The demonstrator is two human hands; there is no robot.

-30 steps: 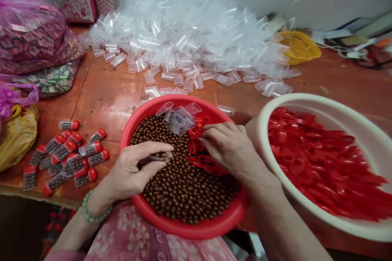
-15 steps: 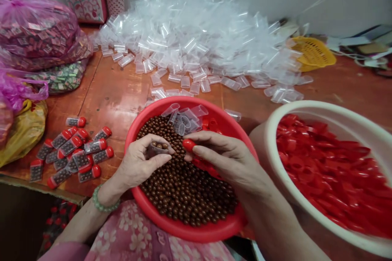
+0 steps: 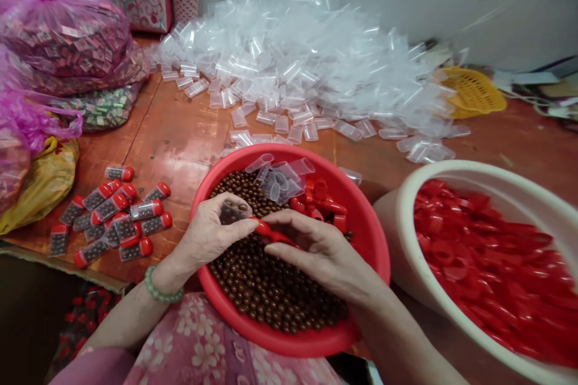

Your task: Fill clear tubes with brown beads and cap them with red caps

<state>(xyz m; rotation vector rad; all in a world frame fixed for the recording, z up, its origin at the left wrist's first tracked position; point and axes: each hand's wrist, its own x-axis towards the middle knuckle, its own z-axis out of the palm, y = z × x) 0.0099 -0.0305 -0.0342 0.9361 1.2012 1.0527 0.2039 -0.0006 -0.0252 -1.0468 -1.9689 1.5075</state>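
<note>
My left hand [image 3: 208, 233] is closed around a small clear plastic tube [image 3: 235, 210] with brown balls inside. Its thumb tip reaches a red plastic cap [image 3: 262, 227]. From the other side my right hand [image 3: 323, 249] has its fingers bent around that cap and more red plastic behind it, partly hidden. Both hands are over a red basin [image 3: 383, 258] full of shiny brown balls [image 3: 271, 289]. Empty clear tubes [image 3: 282, 177] and loose red caps [image 3: 320, 195] lie on the balls toward the basin's far side.
Several filled, red-capped tubes [image 3: 111, 204] lie on the wooden table [image 3: 167, 126] at left, near pink bags [image 3: 67, 42]. A big heap of clear tubes [image 3: 307, 60] spreads along the wall. On the right are a white tub [image 3: 409, 183] of red caps and a yellow basket [image 3: 474, 93].
My hands have come together: the red cap in my right hand has moved left to the tube in my left hand. The tube now lies flatter. The whole view has shifted slightly.
</note>
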